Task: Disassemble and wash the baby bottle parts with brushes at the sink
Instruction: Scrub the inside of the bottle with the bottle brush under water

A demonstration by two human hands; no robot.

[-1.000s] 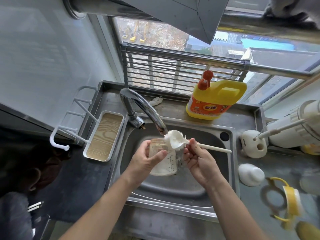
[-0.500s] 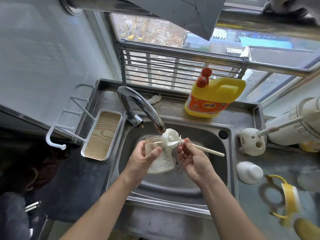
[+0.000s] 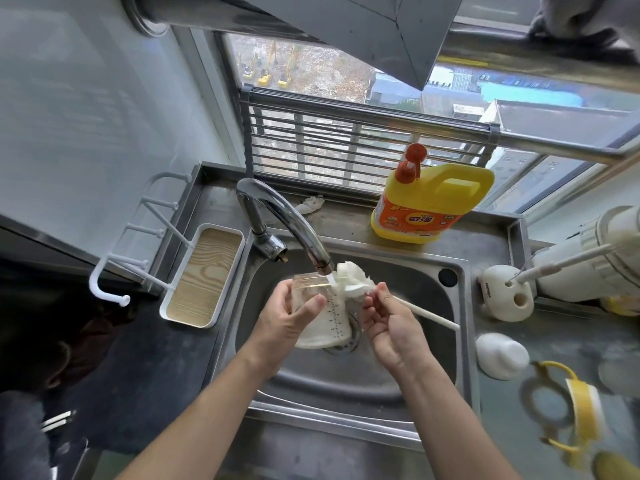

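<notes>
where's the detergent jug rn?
Head view, right of centre: the yellow detergent jug stands on the ledge behind the sink, right of the faucet, in front of the window rack.

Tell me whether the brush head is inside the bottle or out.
Out. The brush has its head beside the rim of the bottle, under the faucet spout; right hand holds its handle, left hand grips the bottle.

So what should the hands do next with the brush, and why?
Probably slide the brush head down into the bottle. The left hand grips the bottle with its open mouth up under the faucet, and the right hand pinches the brush handle, but the head sits just outside the rim, so the inside is not yet being scrubbed.
</notes>
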